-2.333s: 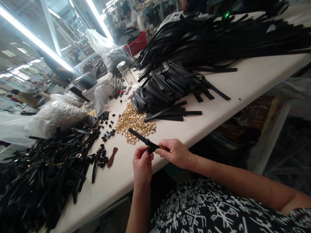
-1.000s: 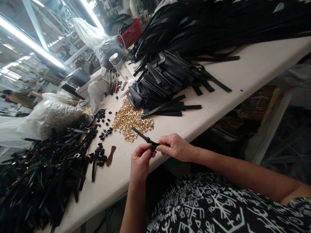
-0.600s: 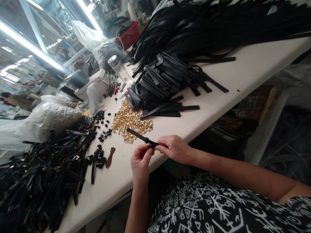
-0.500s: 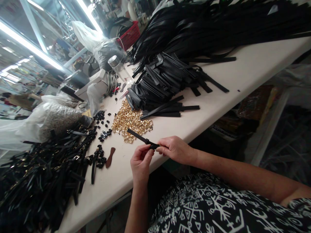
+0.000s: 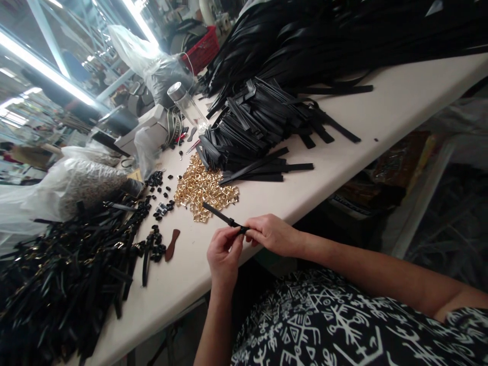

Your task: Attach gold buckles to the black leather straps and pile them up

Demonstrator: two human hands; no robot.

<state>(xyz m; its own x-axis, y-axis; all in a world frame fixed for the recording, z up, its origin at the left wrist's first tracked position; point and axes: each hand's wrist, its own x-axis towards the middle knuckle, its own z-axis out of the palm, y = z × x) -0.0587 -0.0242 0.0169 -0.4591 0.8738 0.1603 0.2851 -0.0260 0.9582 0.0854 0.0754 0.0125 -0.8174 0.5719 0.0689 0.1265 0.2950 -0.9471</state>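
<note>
Between my two hands is a narrow black strap [image 5: 216,212], its free end pointing up and left over the table edge. A small black loop [image 5: 231,222] sits around it close to my fingers. My left hand [image 5: 225,249] pinches the strap from below, thumb against fingertips. Closed on the strap's near end is my right hand [image 5: 272,234], its fingertips almost touching the left ones. The fingers hide that end. Just beyond the strap lies a heap of gold metal buckles [image 5: 202,185].
Black strips [image 5: 251,122] are stacked behind the buckles on the white table [image 5: 343,122]. Finished-looking black straps [image 5: 76,269] pile up at left, near small black loops [image 5: 154,244] and a brown leather piece [image 5: 173,245]. A clear bottle [image 5: 186,104] stands farther back.
Both hands keep hold of the strap and stay close together, with the fingertips shifted slightly. The whole view has moved a little.
</note>
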